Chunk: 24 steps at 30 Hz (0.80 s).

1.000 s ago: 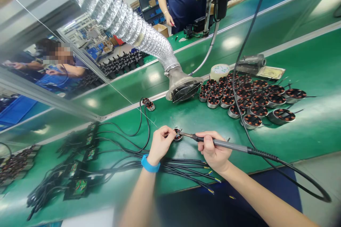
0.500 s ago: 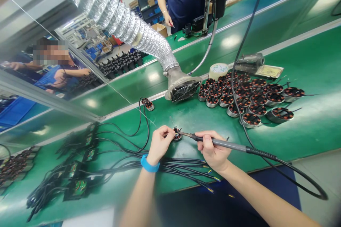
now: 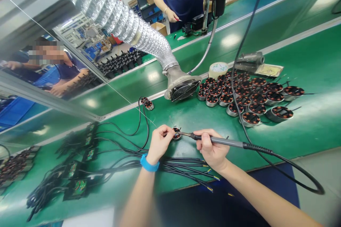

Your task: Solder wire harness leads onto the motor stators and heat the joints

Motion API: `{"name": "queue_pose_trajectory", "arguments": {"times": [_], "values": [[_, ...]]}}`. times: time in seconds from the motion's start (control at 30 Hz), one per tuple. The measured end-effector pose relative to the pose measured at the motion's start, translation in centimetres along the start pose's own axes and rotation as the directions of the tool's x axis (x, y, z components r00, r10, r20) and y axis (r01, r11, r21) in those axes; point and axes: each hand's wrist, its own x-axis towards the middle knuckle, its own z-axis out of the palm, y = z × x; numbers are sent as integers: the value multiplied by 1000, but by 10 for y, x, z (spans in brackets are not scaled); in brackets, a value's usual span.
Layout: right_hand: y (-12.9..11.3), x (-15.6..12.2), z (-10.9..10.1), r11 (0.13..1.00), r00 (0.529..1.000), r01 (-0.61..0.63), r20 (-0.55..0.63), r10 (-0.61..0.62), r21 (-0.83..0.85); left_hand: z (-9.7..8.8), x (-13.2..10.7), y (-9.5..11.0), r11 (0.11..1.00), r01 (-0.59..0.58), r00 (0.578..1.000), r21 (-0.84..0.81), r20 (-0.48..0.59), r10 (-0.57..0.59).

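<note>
A soldering iron (image 3: 226,142) with a grey handle lies in my right hand (image 3: 213,150), whose fingers are wrapped round it. Its tip meets a small round motor stator (image 3: 176,133) with copper windings on the green bench. From the left, my left hand (image 3: 160,142) pinches at the stator's edge, closed on a thin strand of solder wire (image 3: 131,104) that runs down to it from the upper left. The fingertips hide the end of the wire. Below my hands lies a bundle of black cables (image 3: 183,166) with coloured wire ends.
A fume extractor nozzle (image 3: 185,90) on a silver duct hangs beyond the stator. Several stators (image 3: 257,99) and a tape roll (image 3: 218,69) stand at right. Black cables with circuit boards (image 3: 80,186) lie left. Two co-workers are across the bench; one person's hand (image 3: 172,15) holds something red.
My hands stay at the stator; the iron's handle and cable have shifted very slightly. Across the bench, one co-worker's hand moved right and the other co-worker's arm lowered.
</note>
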Motion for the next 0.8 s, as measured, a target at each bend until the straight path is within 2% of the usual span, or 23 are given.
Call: {"name": "queue_pose_trajectory", "arguments": {"times": [0.13, 0.47, 0.67, 0.8], "values": [[0, 0, 0, 1000, 999, 13, -43, -13, -3, 0, 0, -1, 1000, 0, 1000, -12, -1, 0], [1, -2, -2, 997, 998, 45, -39, -48, -59, 0, 0, 1, 1000, 11, 1000, -5, -6, -11], [-2, 2, -4, 981, 992, 127, 35, -124, -143, 1, 0, 1, 1000, 8, 1000, 1, -12, -8], [-6, 9, -2, 936, 960, 273, 127, -250, -224, 1, 0, 2, 1000, 8, 1000, -11, -15, -9]]}}
